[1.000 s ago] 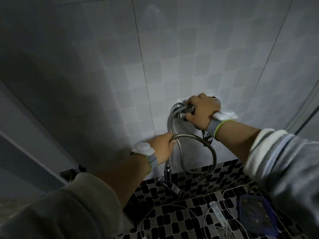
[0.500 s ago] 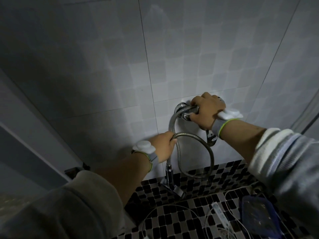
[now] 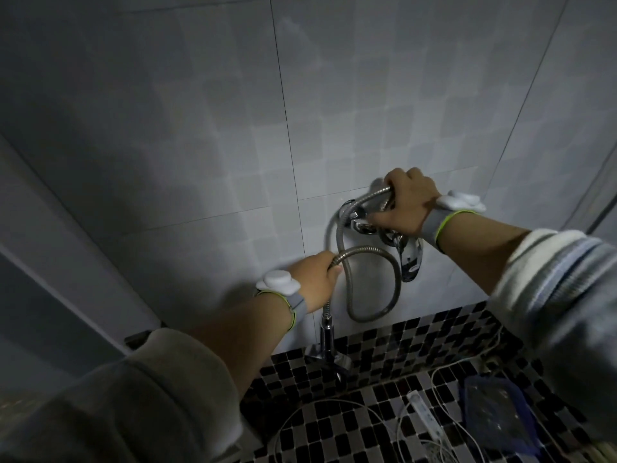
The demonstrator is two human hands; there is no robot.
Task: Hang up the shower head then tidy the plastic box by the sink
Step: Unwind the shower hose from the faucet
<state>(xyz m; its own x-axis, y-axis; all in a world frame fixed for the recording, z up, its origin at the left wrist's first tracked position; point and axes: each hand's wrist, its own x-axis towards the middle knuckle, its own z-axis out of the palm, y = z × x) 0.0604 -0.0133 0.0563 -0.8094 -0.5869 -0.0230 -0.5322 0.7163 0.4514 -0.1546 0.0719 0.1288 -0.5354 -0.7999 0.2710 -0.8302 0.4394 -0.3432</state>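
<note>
We see dim, bluish-grey scene. Brightest patch on wall tiles, upper middle; light fades toward left edge and corners. Soft shadow lies on wall left of left hand. Small glints on hose and chrome by right hand. Wide-angle bend curves tile lines at edges. Sleeves near lens blurred; mosaic murky, grainy.

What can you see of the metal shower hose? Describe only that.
The shower hose is ribbed, shiny silver metal, flexible. It rises from the chrome tap, passes through the left hand, loops down against the tiled wall and climbs to the wall fitting, where the right hand grips its upper end.
</note>
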